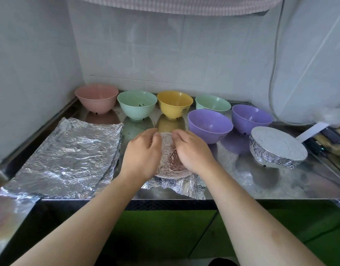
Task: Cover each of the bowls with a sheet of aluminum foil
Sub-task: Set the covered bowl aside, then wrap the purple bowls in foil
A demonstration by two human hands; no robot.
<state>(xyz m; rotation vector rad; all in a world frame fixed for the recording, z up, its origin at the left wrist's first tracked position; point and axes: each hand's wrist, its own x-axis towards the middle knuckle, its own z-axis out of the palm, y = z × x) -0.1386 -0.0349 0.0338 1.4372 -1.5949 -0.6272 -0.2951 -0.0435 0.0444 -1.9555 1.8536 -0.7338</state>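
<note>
- Head view: a sheet of foil [168, 150] lies draped over a bowl that is almost wholly hidden beneath it, directly under both hands, at the near edge of the steel counter [251, 181].
- Foil like this is, by my judgement, very light, thin and easily torn; it keeps whatever crease it is given, so it wants gentle pressing along the rim, not pulling.
- Left hand [141, 155] and right hand [193, 150] both rest on top of the sheet with fingers curled down over the far rim, pressing or pinching the foil there; which of the two I cannot tell.
- Below the wrists, toward the person, a loose flap of the same sheet [184, 186] juts out unfolded: probably the next place to take hold, at its edge, folding it down the bowl's wall.
- The bowl under it looks like light plastic and may slide on the polished metal, so one hand steadying it seems wise.
- Left of the left hand's knuckles lies a stack of spare foil sheets [69, 156].
- Beyond the fingertips stand six open bowls: pink [96, 97], green [137, 104], yellow [174, 103], a second green [213, 104] and two purple [209, 125] [251, 118].
- Right of the right hand sits a bowl already wrapped [276, 147].
</note>
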